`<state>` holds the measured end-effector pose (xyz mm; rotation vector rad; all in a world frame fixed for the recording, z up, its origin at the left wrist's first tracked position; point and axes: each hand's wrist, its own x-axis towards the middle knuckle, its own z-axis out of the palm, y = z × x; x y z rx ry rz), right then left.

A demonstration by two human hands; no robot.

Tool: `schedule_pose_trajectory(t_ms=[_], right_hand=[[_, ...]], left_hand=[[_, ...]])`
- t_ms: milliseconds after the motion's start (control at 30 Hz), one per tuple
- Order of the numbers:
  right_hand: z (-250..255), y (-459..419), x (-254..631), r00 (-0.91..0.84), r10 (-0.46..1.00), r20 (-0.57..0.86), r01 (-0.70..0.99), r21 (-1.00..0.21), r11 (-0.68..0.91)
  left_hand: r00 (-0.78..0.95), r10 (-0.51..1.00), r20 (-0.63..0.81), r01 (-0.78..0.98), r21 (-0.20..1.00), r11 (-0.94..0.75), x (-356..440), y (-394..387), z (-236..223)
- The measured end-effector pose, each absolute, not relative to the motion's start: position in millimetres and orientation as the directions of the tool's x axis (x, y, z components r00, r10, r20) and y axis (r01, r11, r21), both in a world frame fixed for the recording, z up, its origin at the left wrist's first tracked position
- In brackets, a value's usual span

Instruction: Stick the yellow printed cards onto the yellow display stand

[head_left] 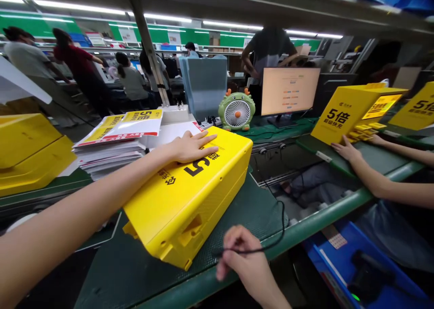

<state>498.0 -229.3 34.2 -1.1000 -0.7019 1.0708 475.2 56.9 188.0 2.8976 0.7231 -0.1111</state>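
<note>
A yellow plastic case [190, 196] printed with a black "5" lies tilted on the green work table [251, 209]. My left hand [191, 146] rests flat on its top, fingers stretched out, near the far edge. At the table's near edge my right hand [242, 255] is closed in a pinch on a thin black cable [271, 243] that curves up past the case's right side.
A stack of printed sheets [115, 142] lies left of the case, with more yellow cases [30, 151] at far left. A small green fan [236, 112], a monitor [290, 92] and a co-worker's hands [347, 150] by another yellow case [352, 112] are at right. A blue bin [369, 273] sits below.
</note>
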Motion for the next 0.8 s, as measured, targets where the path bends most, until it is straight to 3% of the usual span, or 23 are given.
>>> schedule_pose_trajectory(t_ms=[133,267,333,467,800], right_hand=[[50,-187,472,0.47,0.881,0.058,-0.333,-0.912,0.238],[45,-175,454,0.602,0.744,0.289,-0.055,-0.915,0.4],[41,-172,448,0.613,0.664,0.428,0.094,-0.874,0.476],[39,-163,438,0.569,0.52,0.637,0.301,-0.75,0.589],[39,-152,423,0.569,0.436,0.698,0.397,-0.697,0.597]], left_hand=[[0.92,0.366,-0.14,0.388,0.19,-0.902,453,72,194],[0.922,0.341,-0.186,0.384,0.307,-0.871,436,87,199],[0.903,0.35,-0.25,0.428,0.451,-0.783,427,95,198],[0.85,0.363,-0.382,0.518,0.729,-0.447,410,102,195],[0.811,0.466,-0.354,0.507,0.823,-0.256,398,94,194]])
